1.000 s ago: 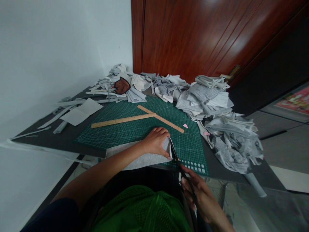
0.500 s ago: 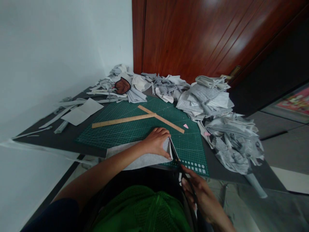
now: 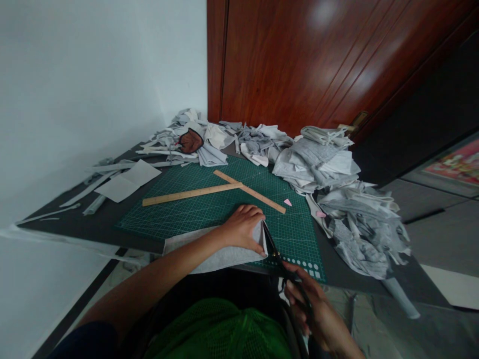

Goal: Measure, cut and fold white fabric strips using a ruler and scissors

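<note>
A strip of light grey fabric (image 3: 213, 254) lies along the near edge of the green cutting mat (image 3: 179, 217). My left hand (image 3: 245, 228) presses on its right end, thumb and fingers gripping the cloth close to the cut edge. In my right hand (image 3: 309, 299) is a pair of black scissors (image 3: 277, 254), fingers around the handles. Their blades point away from me and lie along the fabric's right edge, with the tips near my left fingertips. My left forearm covers part of the cloth.
Two wooden rulers (image 3: 187, 194) (image 3: 262, 197) cross on the mat. A pink scrap (image 3: 287, 202) lies to their right. Grey fabric piles (image 3: 314, 159) line the back and right of the table. Folded white paper (image 3: 129, 180) and cloth strips lie left. A wooden door (image 3: 280, 60) stands behind.
The white sliver of fabric along the blades no longer shows, and the scissor blades look more closed. My right hand has shifted slightly right. The whole view has tilted a little.
</note>
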The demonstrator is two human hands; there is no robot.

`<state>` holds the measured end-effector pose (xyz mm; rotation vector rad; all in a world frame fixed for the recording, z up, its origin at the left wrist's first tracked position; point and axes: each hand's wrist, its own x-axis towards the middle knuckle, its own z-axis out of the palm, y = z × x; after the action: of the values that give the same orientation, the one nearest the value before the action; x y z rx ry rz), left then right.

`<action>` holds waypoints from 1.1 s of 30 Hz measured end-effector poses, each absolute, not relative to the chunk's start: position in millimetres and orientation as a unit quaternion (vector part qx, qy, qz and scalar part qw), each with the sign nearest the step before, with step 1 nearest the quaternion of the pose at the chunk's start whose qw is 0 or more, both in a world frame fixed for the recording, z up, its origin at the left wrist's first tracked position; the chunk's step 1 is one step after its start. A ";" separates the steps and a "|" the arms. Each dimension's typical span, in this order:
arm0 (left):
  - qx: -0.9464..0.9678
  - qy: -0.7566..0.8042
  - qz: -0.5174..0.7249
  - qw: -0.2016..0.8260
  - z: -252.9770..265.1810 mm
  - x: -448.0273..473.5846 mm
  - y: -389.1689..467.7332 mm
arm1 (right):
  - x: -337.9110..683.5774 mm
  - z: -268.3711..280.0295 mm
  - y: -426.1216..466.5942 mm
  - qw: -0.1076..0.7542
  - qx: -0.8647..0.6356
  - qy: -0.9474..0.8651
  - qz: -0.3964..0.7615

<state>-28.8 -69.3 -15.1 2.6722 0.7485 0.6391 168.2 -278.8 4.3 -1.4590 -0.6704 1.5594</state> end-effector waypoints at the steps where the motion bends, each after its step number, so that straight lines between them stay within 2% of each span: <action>1: 0.928 0.262 0.221 0.148 -15.0 -28.5 -69.4 | 168.6 6.5 -277.3 0.431 -0.592 -0.273 0.624; 15: 0.925 0.271 0.224 0.146 -15.0 -28.4 -68.9 | 175.3 14.2 -278.7 0.403 -0.604 -0.300 0.618; 23: 0.929 0.253 0.225 0.152 -17.0 -29.4 -67.0 | 163.7 4.7 -280.2 0.439 -0.586 -0.287 0.618; 33: 0.920 0.270 0.232 0.163 -18.8 -28.7 -68.5 | 164.6 2.4 -275.4 0.437 -0.591 -0.296 0.610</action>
<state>-28.7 -68.5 -18.8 2.6241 0.7695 0.6607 164.6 -275.4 2.4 -1.4694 -0.7369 1.5159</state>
